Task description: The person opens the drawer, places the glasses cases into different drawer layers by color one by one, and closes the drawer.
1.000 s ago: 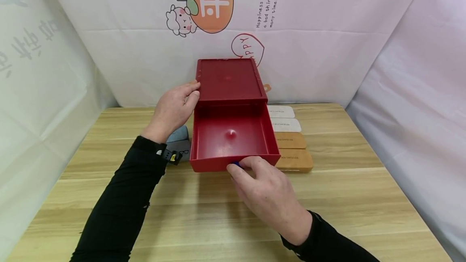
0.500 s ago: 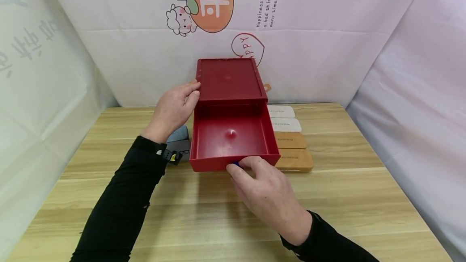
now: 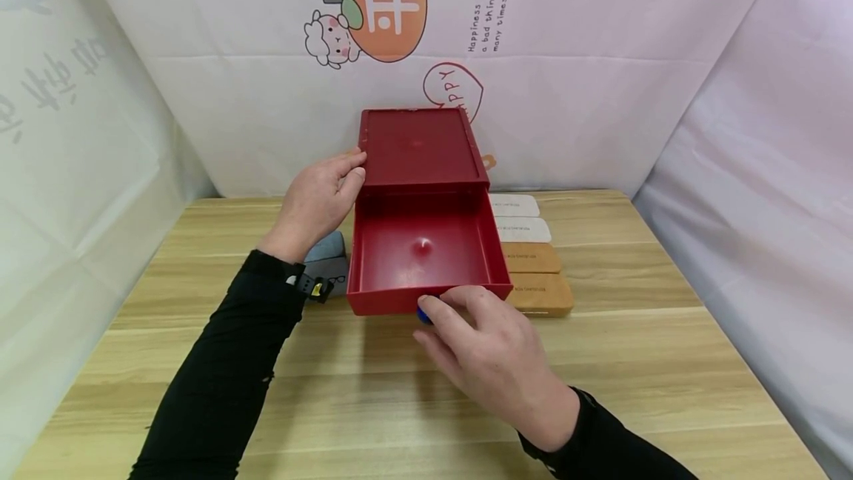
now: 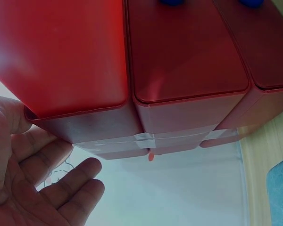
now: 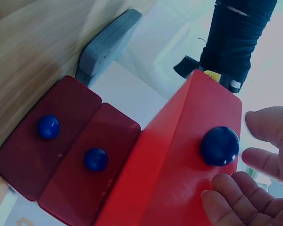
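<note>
A dark red drawer cabinet [image 3: 423,147] stands on the wooden table, its top drawer [image 3: 400,265] pulled out with nothing inside. My left hand [image 3: 318,202] rests on the cabinet's upper left side; in the left wrist view its fingers stretch along that side and hold nothing. My right hand [image 3: 500,361] is at the drawer's front, beside the round blue knob [image 5: 220,146]. Its thumb and fingers are spread apart in the right wrist view, and none grips the knob. Two lower drawers, still pushed in, show a middle knob [image 5: 96,159] and a bottom knob [image 5: 48,126].
Left of the cabinet lie a blue-grey case [image 3: 328,244] and a grey case [image 3: 336,270] printed with glasses. On its right are white cases [image 3: 523,229] and orange-brown cases [image 3: 538,291]. A printed white cloth [image 3: 566,117] hangs behind the table [image 3: 373,406].
My right thumb and fingers have loosened from the blue knob, which shows more now. The drawer stays pulled out and the left hand has kept its place.
</note>
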Demonstrator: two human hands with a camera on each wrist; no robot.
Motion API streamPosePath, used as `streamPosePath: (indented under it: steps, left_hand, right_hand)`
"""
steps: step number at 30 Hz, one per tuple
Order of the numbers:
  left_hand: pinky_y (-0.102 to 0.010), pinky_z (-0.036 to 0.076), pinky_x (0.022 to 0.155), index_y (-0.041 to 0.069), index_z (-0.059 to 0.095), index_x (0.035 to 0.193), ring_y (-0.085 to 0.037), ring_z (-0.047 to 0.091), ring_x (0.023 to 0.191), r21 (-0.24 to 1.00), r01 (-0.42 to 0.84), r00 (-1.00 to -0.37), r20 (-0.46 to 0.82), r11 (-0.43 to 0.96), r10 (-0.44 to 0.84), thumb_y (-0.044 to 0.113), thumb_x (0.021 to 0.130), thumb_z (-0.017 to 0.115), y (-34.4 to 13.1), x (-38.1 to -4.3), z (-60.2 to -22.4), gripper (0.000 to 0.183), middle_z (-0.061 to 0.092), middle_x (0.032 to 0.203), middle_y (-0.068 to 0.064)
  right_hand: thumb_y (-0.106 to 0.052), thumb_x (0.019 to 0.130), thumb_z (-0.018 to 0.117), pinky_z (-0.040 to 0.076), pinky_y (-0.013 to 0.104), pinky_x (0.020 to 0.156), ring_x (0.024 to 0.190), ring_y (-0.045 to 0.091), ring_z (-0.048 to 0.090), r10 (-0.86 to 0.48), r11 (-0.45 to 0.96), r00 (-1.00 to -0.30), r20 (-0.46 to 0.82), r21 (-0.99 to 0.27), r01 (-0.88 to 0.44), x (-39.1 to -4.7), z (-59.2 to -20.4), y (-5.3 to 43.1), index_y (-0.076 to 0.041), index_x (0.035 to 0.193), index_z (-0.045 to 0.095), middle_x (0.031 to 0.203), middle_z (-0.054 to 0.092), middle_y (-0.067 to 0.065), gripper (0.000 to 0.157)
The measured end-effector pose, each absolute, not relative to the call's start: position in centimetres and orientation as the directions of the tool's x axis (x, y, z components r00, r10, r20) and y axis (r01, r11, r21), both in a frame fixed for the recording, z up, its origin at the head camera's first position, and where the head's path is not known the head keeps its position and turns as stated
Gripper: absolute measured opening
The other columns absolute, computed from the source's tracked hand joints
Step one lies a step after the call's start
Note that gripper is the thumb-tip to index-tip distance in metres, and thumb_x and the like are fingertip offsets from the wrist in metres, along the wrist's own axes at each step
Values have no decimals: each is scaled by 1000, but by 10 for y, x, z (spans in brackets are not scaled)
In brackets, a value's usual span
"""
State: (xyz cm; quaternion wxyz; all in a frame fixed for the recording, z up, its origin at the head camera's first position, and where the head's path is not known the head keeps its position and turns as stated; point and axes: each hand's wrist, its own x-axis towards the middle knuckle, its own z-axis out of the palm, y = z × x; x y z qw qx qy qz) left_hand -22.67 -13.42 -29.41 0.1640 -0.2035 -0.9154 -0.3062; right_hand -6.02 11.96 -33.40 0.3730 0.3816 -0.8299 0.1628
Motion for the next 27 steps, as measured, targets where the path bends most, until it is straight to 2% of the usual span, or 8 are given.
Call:
streamPosePath:
  steps: [7,13,18,24,27]
  left_hand:
    - [-41,38,111,12,51,144,-17,41,136,494,471,-866,418,731,276,43,103,36,-135,-227,-295,54,48,149,-5]
    - [-41,37,111,12,50,144,-17,40,137,494,474,-866,413,729,283,44,103,34,-135,-226,-294,55,47,149,-5]
    - [-40,37,111,13,50,145,-16,40,137,491,470,-868,407,733,284,45,102,34,-135,-227,-294,55,47,150,-4]
    - [-40,37,111,13,50,145,-16,40,136,492,469,-868,409,733,281,44,102,34,-134,-228,-294,55,47,149,-4]
    - [-40,38,111,13,50,145,-15,41,136,493,467,-869,410,734,278,45,102,34,-134,-228,-294,56,47,149,-4]
  right_hand:
    - [-38,91,64,58,37,64,84,22,63,-448,638,-317,836,51,-768,-60,-315,127,-6,117,69,101,66,12,42]
    - [-40,92,62,58,40,63,85,26,63,-398,693,-283,873,84,-716,-61,-300,141,-4,116,69,100,67,14,44]
    - [-40,93,61,57,44,59,82,30,63,-340,744,-275,899,79,-663,-67,-292,155,-3,115,70,99,67,17,44]
    - [-37,95,58,53,46,52,79,33,61,-272,816,-334,902,33,-577,-78,-290,179,-4,120,68,99,67,19,43]
    - [-33,94,59,51,47,50,80,34,61,-245,843,-335,910,29,-538,-87,-292,188,-4,122,67,102,67,20,41]
